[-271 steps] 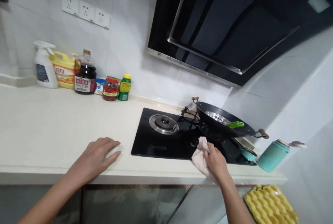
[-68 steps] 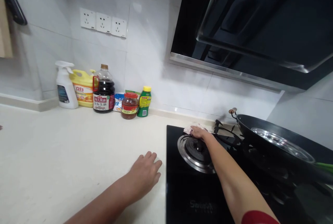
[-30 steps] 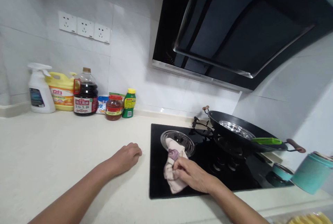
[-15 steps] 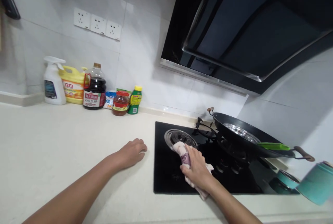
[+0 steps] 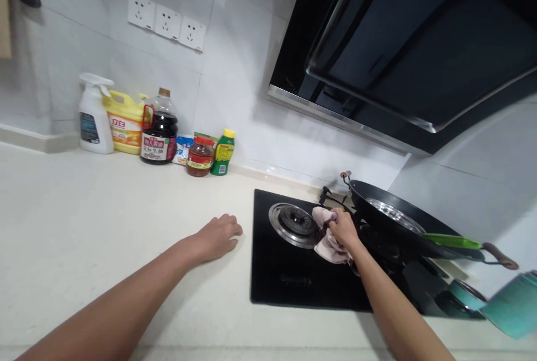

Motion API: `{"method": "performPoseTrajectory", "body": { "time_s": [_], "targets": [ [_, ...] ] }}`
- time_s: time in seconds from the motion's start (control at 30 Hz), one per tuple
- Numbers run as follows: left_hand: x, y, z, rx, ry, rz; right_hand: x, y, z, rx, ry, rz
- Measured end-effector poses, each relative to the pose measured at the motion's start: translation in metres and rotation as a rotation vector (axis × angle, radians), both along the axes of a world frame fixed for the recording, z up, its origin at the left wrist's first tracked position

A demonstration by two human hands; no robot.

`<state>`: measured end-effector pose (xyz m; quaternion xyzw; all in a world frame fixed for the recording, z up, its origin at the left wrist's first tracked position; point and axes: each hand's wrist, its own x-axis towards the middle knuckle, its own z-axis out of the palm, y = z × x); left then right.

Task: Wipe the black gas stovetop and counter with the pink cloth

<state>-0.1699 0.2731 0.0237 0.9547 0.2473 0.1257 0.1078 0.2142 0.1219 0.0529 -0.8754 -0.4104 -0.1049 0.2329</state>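
Note:
On the black glass cooktop (image 5: 289, 288), my right hand (image 5: 344, 229) is closed around a crumpled pale pink cloth (image 5: 329, 249). The cloth lies just right of the left burner (image 5: 296, 224), whose round metal ring is fully visible. My left hand (image 5: 218, 237) rests palm down on the pale countertop (image 5: 188, 294), left of the cooktop's edge. Its fingers are loosely bent, with nothing in them. A black wok (image 5: 419, 226) sits over the right side of the cooktop, beyond my right hand. Inside it are a shiny metal piece (image 5: 394, 215) and a green-handled utensil (image 5: 453, 240).
Along the wall stand a white spray bottle (image 5: 95, 120), a yellow jug (image 5: 123, 126), a soy sauce bottle (image 5: 159, 134), a red-lidded jar (image 5: 200, 156) and a green bottle (image 5: 224, 154). The range hood (image 5: 377, 59) overhangs the cooktop. A teal container (image 5: 514, 305) is at right.
My right hand and the cloth have moved right and toward the back, off the left burner. The left hand stays on the countertop. The view has shifted slightly.

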Motion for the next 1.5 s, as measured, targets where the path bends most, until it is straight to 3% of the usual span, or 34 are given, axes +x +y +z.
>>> {"method": "performPoseTrajectory", "body": {
  "time_s": [0.17,0.33,0.53,0.67,0.87,1.03,1.13,1.23,1.33,1.4,1.5],
  "targets": [
    [0.0,0.003,-0.003,0.009,0.001,-0.022,-0.006,0.016,-0.029,-0.094,0.021,-0.076],
    [0.003,0.006,-0.009,0.029,-0.004,-0.022,-0.026,-0.012,-0.041,-0.088,-0.066,0.023],
    [0.009,-0.001,-0.008,0.059,0.02,0.0,-0.072,-0.049,-0.048,-0.042,-0.139,0.301],
    [0.01,-0.003,-0.005,0.059,0.023,0.011,-0.123,-0.05,-0.049,0.056,-0.116,0.53],
    [0.007,0.006,-0.007,0.056,-0.009,0.001,-0.206,-0.052,-0.038,0.026,-0.023,0.837],
    [0.004,0.014,-0.01,0.055,-0.004,-0.006,-0.22,-0.081,-0.033,0.085,0.09,0.983],
    [0.003,0.016,-0.011,0.046,-0.004,-0.023,-0.203,-0.109,-0.036,0.146,0.203,0.949],
    [0.003,0.015,-0.012,0.028,0.005,-0.033,-0.172,-0.14,-0.041,0.187,0.336,0.814],
    [0.006,0.013,-0.011,0.034,0.018,-0.031,-0.13,-0.166,-0.045,0.29,0.44,0.554],
    [0.007,0.011,-0.01,0.037,0.018,-0.029,-0.099,-0.177,-0.048,0.392,0.399,0.346],
    [0.007,0.007,-0.008,0.033,0.014,-0.031,-0.066,-0.18,-0.054,0.318,0.283,0.11]
  ]
}}
